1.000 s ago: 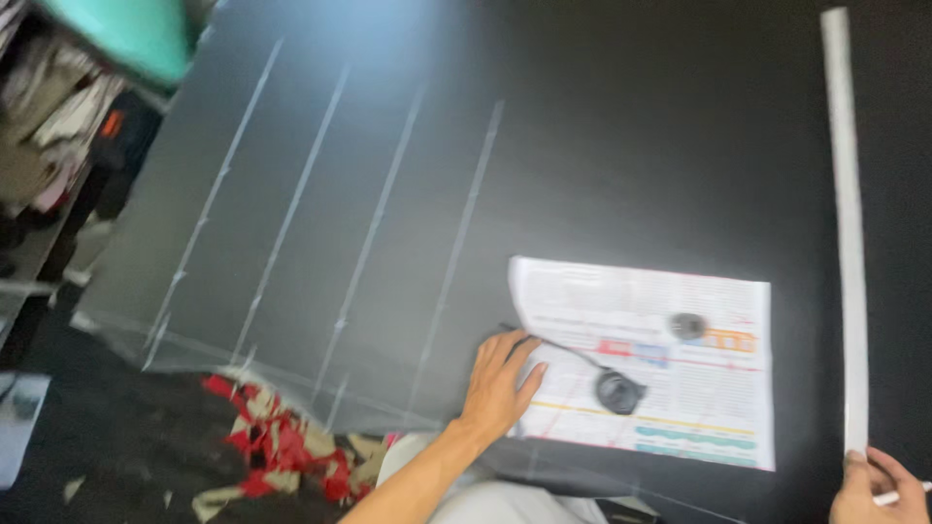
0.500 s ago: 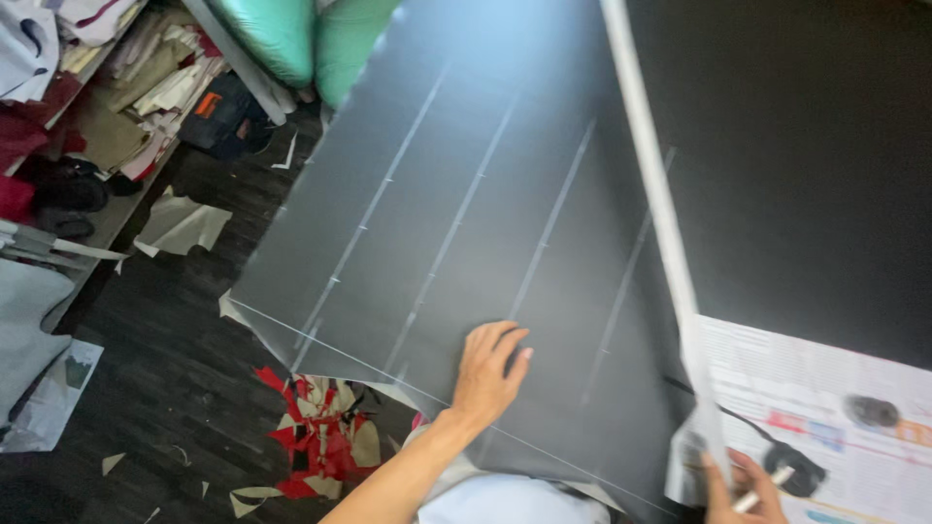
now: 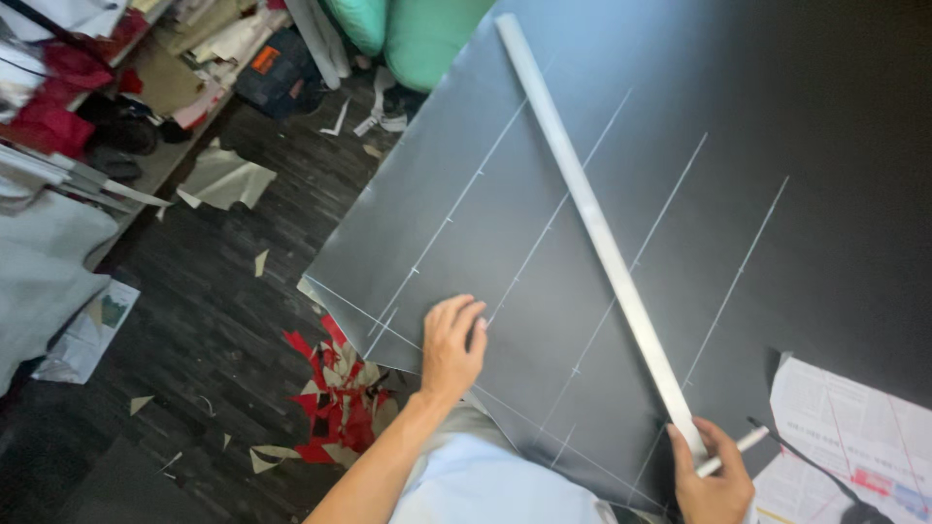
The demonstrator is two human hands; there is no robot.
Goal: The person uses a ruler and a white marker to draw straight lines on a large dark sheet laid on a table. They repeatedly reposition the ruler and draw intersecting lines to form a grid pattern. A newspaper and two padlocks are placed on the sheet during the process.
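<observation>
ruler: long pale straightedge (image 3: 592, 228) lying flat on the dark sheet (image 3: 777, 116). its long axis runs on a diagonal, far end up near the sheet's far edge by the green cushions, near end down at the near edge in the right hand. it cuts across the chalk lines rather than following them.
sheet: big dark grey sheet spread on the floor, with several thin white lines (image 3: 456, 209) running parallel and slanted, little tick marks on them. one corner of the sheet points toward the red scraps.
right hand: right hand (image 3: 714, 480) is at the sheet's near edge, fingers pinching the near end of the ruler. a thin white stick (image 3: 740, 448), chalk or a pen, can't tell which, pokes out between the fingers toward the newspaper.
left hand: left hand (image 3: 451, 344) is palm down on the sheet near its near corner, fingers together and pointing away from the body, pressing flat, not gripping anything. forearm comes in from the bottom.
around: newspaper (image 3: 854, 437) lies on the sheet at the near right with a dark cord over it. red paper scraps (image 3: 335, 398) sit on the dark wood floor just off the sheet's corner. green cushions (image 3: 408, 29) past the far edge, cluttered shelves off to the left.
</observation>
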